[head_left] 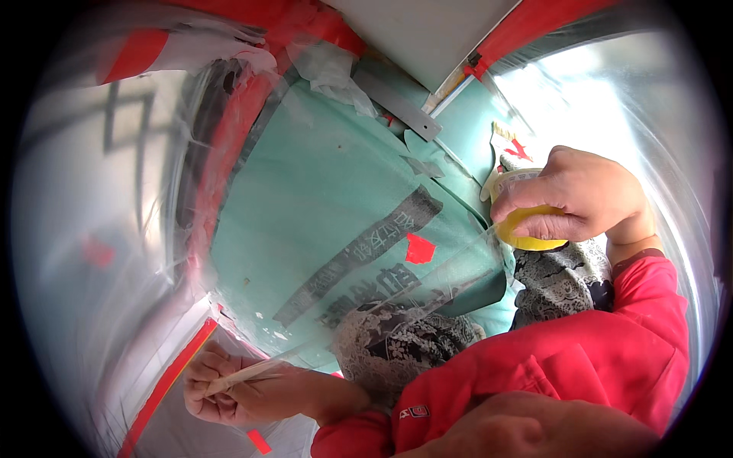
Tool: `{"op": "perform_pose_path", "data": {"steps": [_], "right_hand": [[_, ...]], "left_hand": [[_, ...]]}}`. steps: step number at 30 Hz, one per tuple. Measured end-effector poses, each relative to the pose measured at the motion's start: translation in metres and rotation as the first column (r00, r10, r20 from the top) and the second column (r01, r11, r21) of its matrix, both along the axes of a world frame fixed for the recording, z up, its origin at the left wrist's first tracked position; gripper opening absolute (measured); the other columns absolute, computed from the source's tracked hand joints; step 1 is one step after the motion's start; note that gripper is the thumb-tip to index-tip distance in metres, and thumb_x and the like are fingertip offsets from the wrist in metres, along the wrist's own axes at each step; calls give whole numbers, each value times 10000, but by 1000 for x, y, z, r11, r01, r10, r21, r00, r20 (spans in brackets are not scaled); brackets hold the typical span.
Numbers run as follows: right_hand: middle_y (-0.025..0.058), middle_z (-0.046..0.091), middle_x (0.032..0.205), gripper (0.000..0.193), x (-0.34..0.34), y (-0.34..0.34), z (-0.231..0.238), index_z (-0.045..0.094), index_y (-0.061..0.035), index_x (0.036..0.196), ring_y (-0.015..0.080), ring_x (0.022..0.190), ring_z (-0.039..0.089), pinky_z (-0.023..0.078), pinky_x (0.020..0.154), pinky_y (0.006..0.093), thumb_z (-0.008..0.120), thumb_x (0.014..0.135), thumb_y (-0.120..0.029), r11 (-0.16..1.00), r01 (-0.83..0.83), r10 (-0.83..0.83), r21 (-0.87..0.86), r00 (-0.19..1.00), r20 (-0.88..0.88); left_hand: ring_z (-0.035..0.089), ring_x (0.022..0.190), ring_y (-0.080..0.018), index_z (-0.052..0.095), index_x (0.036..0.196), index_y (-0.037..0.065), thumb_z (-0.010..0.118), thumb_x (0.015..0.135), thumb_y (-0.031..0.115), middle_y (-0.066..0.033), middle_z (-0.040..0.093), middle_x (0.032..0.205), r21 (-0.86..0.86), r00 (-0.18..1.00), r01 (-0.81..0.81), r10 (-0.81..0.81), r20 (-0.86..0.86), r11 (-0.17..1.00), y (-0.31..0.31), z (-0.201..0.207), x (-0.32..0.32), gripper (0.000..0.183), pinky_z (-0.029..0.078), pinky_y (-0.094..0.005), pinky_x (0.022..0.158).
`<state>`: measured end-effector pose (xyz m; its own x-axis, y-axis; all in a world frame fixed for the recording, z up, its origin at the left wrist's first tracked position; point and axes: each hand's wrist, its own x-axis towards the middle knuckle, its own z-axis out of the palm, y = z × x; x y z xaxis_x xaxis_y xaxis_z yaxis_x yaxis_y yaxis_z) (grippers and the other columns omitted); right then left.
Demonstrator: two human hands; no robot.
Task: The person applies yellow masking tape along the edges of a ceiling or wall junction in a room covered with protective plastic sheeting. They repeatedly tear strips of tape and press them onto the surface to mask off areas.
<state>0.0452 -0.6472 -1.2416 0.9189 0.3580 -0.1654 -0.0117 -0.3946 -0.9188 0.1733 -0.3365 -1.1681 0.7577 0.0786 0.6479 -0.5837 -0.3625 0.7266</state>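
My right hand (588, 195) is closed round a roll of clear tape (532, 243) with a yellow inner ring, held at the right above my knee. A long see-through tape strip (450, 269) runs from the roll, down and left across my legs, to my left hand. At the lower left, my left hand (229, 388) pinches the end of that strip, which is bunched narrow between its fingers. Below the strip lies a green sheet (305, 183) with dark printing, and a red tape patch (419, 249) is stuck on it.
A flat metal bar (401, 108) with a hole lies at the far edge, beside a white panel (427, 34). Clear plastic film (137, 168) hangs at the left and right. Red tape (229, 145) edges the left side. My patterned trouser knees (405, 340) are in front.
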Motion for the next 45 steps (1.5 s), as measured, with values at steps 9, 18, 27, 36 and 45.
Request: {"op": "perform_pose_path", "data": {"steps": [9, 18, 27, 36, 45], "right_hand": [[86, 643, 701, 102, 1, 27, 29, 615, -92, 815, 55, 412, 492, 359, 387, 168, 623, 716, -71, 962, 257, -70, -92, 558, 827], [32, 619, 650, 81, 11, 53, 41, 575, -187, 774, 38, 433, 478, 304, 448, 171, 582, 754, -109, 897, 442, -175, -20, 396, 901], [81, 637, 698, 88, 15, 49, 36, 617, -110, 789, 86, 506, 567, 414, 484, 177, 548, 801, -57, 926, 365, -215, 96, 303, 929], [100, 642, 680, 95, -1, 46, 5, 658, -99, 845, 149, 518, 603, 503, 541, 239, 611, 799, -31, 959, 160, -270, 232, 286, 920], [73, 542, 646, 172, 66, 83, -45, 576, -68, 808, 260, 526, 524, 409, 469, 349, 683, 773, -199, 931, 359, -302, 61, 666, 682]], "left_hand": [[342, 673, -163, 432, 833, 29, 474, 799, -18, -49, 346, 767, -58, 964, -143, 152, 219, 988, 33, 25, -4, 72, 351, -293, 685], [337, 673, -156, 423, 826, 34, 472, 814, 4, -42, 333, 759, -92, 976, -133, 146, 159, 987, 36, 24, 4, 59, 345, -288, 690], [332, 673, -149, 414, 819, 38, 471, 830, 26, -35, 320, 751, -202, 985, -142, 158, 65, 969, 43, 22, 12, 59, 339, -283, 696], [327, 673, -141, 405, 812, 43, 470, 845, 48, -28, 306, 743, -267, 971, -195, 223, 81, 944, 64, 31, 8, 72, 334, -278, 701], [322, 673, -134, 397, 805, 47, 468, 860, 70, -21, 293, 735, -281, 976, -209, 217, -5, 937, 62, 15, 7, 93, 328, -272, 706]]}}
